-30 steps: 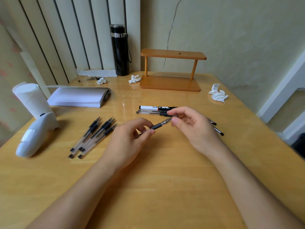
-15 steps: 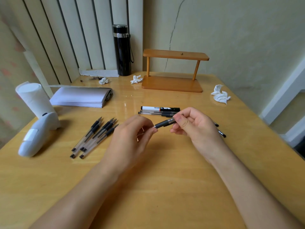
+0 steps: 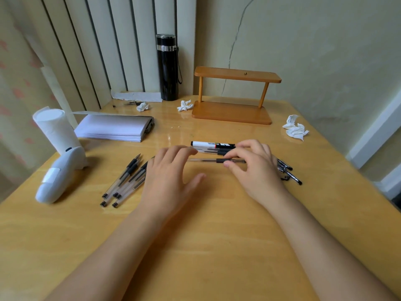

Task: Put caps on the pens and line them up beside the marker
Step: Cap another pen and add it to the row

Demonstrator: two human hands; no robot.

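Observation:
A white-and-black marker (image 3: pixel 213 145) lies across the middle of the wooden table (image 3: pixel 195 246). One capped pen (image 3: pixel 209 150) lies right beside it on the near side. My right hand (image 3: pixel 253 170) pinches the capped end of a second clear pen (image 3: pixel 205 160), held level just in front of that pen. My left hand (image 3: pixel 171 177) is at its left end with fingers spread and thumb apart, not gripping. Several uncapped pens (image 3: pixel 124 182) lie in a bunch to the left. Loose black caps (image 3: pixel 288 172) lie behind my right hand.
A white device (image 3: pixel 57 177) and a paper roll (image 3: pixel 55 129) stand at the left edge. Behind are a stack of paper (image 3: pixel 112 128), a black flask (image 3: pixel 167 67), a wooden rack (image 3: pixel 233 95) and crumpled tissues (image 3: pixel 295 128).
The pen was held tilted between both hands while the cap went on. Now it is level and lowered beside the capped pen, and my left hand has opened off it.

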